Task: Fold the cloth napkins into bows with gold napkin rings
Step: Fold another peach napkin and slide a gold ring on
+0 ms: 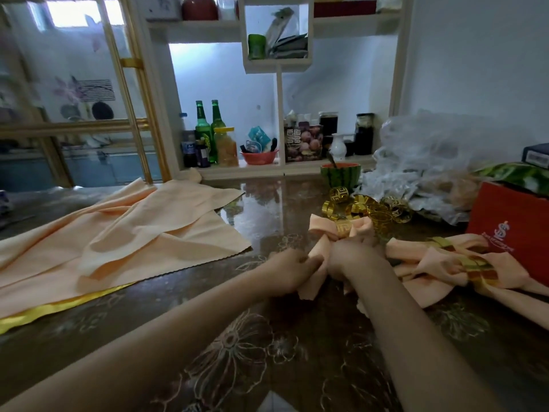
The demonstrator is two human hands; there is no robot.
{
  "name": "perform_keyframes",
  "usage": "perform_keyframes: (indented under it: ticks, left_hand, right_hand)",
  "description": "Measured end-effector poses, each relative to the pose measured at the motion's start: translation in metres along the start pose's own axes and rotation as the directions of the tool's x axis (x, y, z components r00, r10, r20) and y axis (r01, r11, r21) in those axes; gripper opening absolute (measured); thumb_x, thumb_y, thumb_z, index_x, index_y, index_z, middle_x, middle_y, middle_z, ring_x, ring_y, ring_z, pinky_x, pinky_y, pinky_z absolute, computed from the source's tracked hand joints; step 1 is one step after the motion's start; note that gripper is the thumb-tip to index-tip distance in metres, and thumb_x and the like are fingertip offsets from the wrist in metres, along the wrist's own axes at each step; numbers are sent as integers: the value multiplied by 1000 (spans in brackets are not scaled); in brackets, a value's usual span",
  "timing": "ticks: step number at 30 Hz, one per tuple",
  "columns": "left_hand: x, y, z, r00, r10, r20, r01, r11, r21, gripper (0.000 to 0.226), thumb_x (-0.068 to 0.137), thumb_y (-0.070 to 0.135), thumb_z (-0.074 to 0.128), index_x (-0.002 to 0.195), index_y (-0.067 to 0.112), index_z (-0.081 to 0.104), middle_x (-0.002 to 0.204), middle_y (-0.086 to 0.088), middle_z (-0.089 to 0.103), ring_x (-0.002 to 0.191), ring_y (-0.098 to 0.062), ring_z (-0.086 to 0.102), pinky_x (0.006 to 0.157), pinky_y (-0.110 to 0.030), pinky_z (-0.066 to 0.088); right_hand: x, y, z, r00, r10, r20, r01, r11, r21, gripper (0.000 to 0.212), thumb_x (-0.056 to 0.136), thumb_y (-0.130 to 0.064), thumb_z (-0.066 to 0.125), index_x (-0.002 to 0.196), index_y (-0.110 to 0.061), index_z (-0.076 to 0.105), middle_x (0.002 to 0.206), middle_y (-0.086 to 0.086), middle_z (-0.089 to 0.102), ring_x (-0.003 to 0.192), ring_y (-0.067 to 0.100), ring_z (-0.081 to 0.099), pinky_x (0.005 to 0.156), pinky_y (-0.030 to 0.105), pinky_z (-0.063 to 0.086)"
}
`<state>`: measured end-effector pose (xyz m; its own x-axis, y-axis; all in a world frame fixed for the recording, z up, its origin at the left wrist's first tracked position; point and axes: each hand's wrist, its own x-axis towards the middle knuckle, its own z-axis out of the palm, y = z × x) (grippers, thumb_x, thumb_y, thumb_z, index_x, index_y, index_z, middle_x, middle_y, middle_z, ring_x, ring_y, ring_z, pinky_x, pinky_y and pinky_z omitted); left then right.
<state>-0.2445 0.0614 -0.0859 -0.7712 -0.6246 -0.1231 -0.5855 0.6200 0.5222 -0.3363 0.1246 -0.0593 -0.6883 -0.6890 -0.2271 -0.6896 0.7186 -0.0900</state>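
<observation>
A peach napkin bow (322, 230) with a gold ring (343, 228) at its middle lies on the dark table. My left hand (292, 270) pinches its left tail, which hangs down toward me. My right hand (353, 258) grips the bow just below the ring, and its fingers are hidden by the cloth. Finished peach bows with gold rings (463, 267) lie in a heap to the right. Loose gold napkin rings (371, 211) sit in a pile behind the bow. Unfolded peach napkins (133, 233) are spread out at the left.
A red box (511, 230) stands at the right edge. Crumpled clear plastic bags (430, 162) lie behind the rings, beside a half watermelon (340, 173). A shelf unit with bottles (208, 135) and jars lines the back. A yellow ribbon (59, 309) edges the napkin pile.
</observation>
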Motion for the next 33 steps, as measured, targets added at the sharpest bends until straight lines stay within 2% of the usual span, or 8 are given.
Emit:
perform_keyframes:
  ticks: [4,6,9,15,22,27,29,33]
  left_hand:
    - [-53,-43,-11,997,28,-71,-31,999,-40,33,99,37,38,118,17,58,112,-2,61,103,-20,58,91,-34,46]
    - [-71,-73,-23,982,-7,-188,4,1000,-18,37,98,35,42,131,20,52,126,3,55,117,-16,51,98,-27,40]
    - [-87,-137,-47,904,-38,-425,134,971,200,43,95,37,47,135,20,48,139,-1,49,130,-23,41,108,-38,34]
    - [-107,-199,-84,799,-224,-558,487,786,381,48,98,38,40,144,26,33,156,-9,20,141,-30,20,112,-42,25]
    - [-83,-210,-95,810,-347,-472,552,721,418,43,101,41,28,138,24,43,158,-11,7,145,-32,3,115,-46,8]
    - [-75,-217,-98,795,-348,-496,564,724,396,34,99,31,35,127,17,50,134,-11,47,122,-32,43,101,-46,36]
    - [-76,-217,-97,813,-296,-502,524,747,408,35,100,28,33,132,23,47,143,-13,39,124,-34,43,101,-46,37]
    - [-76,-220,-96,875,-214,-434,445,709,547,39,102,28,28,138,29,41,157,-10,16,143,-30,18,114,-49,16]
  right_hand:
    - [-28,-30,10,948,-280,-149,241,941,-238,57,93,-22,48,143,-4,28,148,22,26,136,40,23,112,47,23]
    - [-35,-48,19,834,-520,-181,509,854,-107,46,93,-23,49,136,-7,40,139,17,39,127,33,37,105,42,32]
    - [-49,-74,40,690,-704,-170,724,680,121,38,94,-17,48,132,-12,45,133,10,45,119,26,44,101,38,39]
    - [-48,-90,70,632,-743,-221,767,639,47,32,96,-17,43,126,-11,49,127,9,48,116,24,43,100,35,38]
    - [-52,-92,72,584,-769,-258,797,604,6,37,97,-25,46,132,-14,46,131,5,48,122,20,41,104,32,36]
    - [-54,-94,72,543,-790,-286,821,571,-18,38,97,-26,45,133,-14,45,133,4,46,124,18,39,106,31,34]
    - [-53,-94,72,533,-797,-285,825,564,-33,36,97,-26,45,131,-14,47,131,4,47,123,19,39,105,31,34]
    - [-51,-92,71,531,-798,-284,827,561,-29,36,97,-26,46,131,-15,47,131,4,47,122,18,40,105,30,35]
